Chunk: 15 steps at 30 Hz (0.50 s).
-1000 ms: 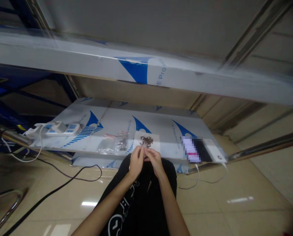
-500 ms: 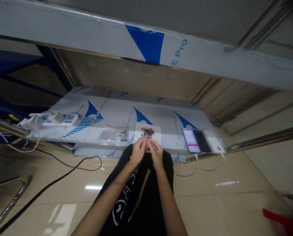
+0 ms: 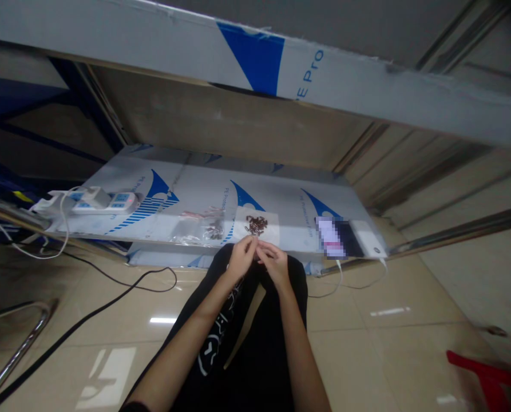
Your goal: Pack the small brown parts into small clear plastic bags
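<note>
My left hand (image 3: pixel 241 258) and my right hand (image 3: pixel 275 262) meet over my lap at the shelf's front edge. Both are closed, fingertips pinched together, and whatever sits between them is too small to name. Just beyond the fingers, a heap of small dark brown pieces (image 3: pixel 256 224) lies on a white sheet (image 3: pixel 273 226). To the left of the sheet are clear plastic bags (image 3: pixel 186 233); one has reddish strips (image 3: pixel 195 214) by it, another shows small dark bits (image 3: pixel 215 230).
A film-covered metal shelf (image 3: pixel 186 186) stretches before me, below a higher one (image 3: pixel 152 48). At its left end lies a power strip (image 3: pixel 113 203) with cables. On the right, a phone (image 3: pixel 331 237) and a white device (image 3: pixel 369 240) have cords hanging down. A red object (image 3: pixel 487 372) stands at lower right.
The view has tilted slightly, so the shelf sits a little higher in the picture. My hands stay together at the fingertips; the right hand's fingers have shifted slightly.
</note>
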Tool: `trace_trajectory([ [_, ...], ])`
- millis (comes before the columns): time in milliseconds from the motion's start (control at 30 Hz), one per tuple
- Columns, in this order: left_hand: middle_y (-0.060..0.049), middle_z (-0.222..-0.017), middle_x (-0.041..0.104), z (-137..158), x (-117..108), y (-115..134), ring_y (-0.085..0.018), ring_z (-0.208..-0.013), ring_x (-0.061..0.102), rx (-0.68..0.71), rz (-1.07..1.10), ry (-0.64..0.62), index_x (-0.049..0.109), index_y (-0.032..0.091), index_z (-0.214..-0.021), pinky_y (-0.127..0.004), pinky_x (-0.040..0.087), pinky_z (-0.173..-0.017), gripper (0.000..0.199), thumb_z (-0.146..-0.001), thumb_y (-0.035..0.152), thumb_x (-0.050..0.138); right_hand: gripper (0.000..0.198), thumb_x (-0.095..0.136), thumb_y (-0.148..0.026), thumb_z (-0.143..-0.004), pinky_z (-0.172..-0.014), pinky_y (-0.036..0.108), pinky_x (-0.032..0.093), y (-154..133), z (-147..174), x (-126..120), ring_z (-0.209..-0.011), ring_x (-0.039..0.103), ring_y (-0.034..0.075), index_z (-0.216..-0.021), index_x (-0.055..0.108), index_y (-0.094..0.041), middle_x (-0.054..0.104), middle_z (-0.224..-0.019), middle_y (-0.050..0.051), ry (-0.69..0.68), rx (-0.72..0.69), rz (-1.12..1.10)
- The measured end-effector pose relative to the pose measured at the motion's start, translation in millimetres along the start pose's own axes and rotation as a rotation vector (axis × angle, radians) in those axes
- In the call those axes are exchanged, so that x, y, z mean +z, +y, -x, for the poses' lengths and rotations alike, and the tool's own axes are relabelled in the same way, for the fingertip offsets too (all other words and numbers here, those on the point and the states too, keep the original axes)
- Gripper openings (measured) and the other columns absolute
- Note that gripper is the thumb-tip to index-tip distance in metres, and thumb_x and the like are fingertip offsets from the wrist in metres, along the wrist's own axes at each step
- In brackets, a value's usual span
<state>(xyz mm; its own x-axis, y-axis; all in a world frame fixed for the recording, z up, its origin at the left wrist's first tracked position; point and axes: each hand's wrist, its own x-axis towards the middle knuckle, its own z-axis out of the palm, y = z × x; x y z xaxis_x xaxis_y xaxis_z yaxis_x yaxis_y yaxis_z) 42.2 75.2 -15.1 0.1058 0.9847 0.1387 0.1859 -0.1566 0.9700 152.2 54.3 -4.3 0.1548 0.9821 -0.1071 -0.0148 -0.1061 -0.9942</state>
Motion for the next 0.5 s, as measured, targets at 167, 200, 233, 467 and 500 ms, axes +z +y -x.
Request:
trace_trajectory([
  [167, 0.003, -0.057, 0.043, 0.8, -7.3, -2.4, -0.009, -0.056, 0.04, 0.034, -0.05, -0.106, 0.044, 0.016, -0.06, -0.021, 0.031, -0.056, 0.036, -0.086, 0.039, 0.035, 0.032, 0.069, -0.037, -0.059, -0.047, 0.023, 0.051, 5.2, -4.1, -4.9, -0.062, 0.062, 0.015, -0.082, 0.068, -0.013, 0.069, -0.076, 0.007, -0.042, -0.019, 0.062],
  [200, 0.003, -0.057, 0.044, 0.8, -9.5, -2.8, -0.009, -0.056, 0.041, 0.036, -0.046, -0.136, 0.044, 0.016, -0.06, -0.021, 0.031, -0.056, 0.036, -0.086, 0.039, 0.035, 0.032, 0.069, -0.037, -0.059, -0.047, 0.023, 0.051, 5.9, -4.8, -5.1, -0.061, 0.062, 0.015, -0.08, 0.068, -0.013, 0.068, -0.074, 0.007, -0.05, -0.022, 0.069],
  [233, 0.003, -0.057, 0.045, 0.7, -11.7, -3.2, -0.009, -0.056, 0.042, 0.035, -0.036, -0.165, 0.045, 0.016, -0.06, -0.021, 0.032, -0.056, 0.036, -0.086, 0.039, 0.035, 0.032, 0.069, -0.038, -0.059, -0.048, 0.023, 0.051, 6.1, -5.4, -5.2, -0.061, 0.062, 0.015, -0.079, 0.068, -0.013, 0.068, -0.072, 0.006, -0.057, -0.023, 0.071],
  [467, 0.003, -0.059, 0.039, 2.8, -33.3, 1.8, -0.01, -0.058, 0.039, 0.01, -0.008, 0.114, 0.04, 0.017, -0.061, -0.021, 0.031, -0.057, 0.033, -0.086, 0.038, 0.035, 0.037, 0.063, -0.042, -0.065, -0.049, 0.021, 0.047, -2.9, -10.8, -16.4, -0.061, 0.059, 0.012, -0.09, 0.065, -0.015, 0.065, -0.077, 0.004, 0.123, -0.019, -0.162],
  [500, 0.003, -0.06, 0.038, 4.6, -38.6, 4.0, -0.01, -0.059, 0.038, 0.01, -0.017, 0.211, 0.039, 0.017, -0.062, -0.021, 0.03, -0.057, 0.033, -0.087, 0.038, 0.033, 0.037, 0.061, -0.042, -0.066, -0.049, 0.021, 0.046, -4.7, -11.9, -20.1, -0.061, 0.058, 0.011, -0.092, 0.064, -0.016, 0.064, -0.078, 0.003, 0.16, -0.02, -0.238],
])
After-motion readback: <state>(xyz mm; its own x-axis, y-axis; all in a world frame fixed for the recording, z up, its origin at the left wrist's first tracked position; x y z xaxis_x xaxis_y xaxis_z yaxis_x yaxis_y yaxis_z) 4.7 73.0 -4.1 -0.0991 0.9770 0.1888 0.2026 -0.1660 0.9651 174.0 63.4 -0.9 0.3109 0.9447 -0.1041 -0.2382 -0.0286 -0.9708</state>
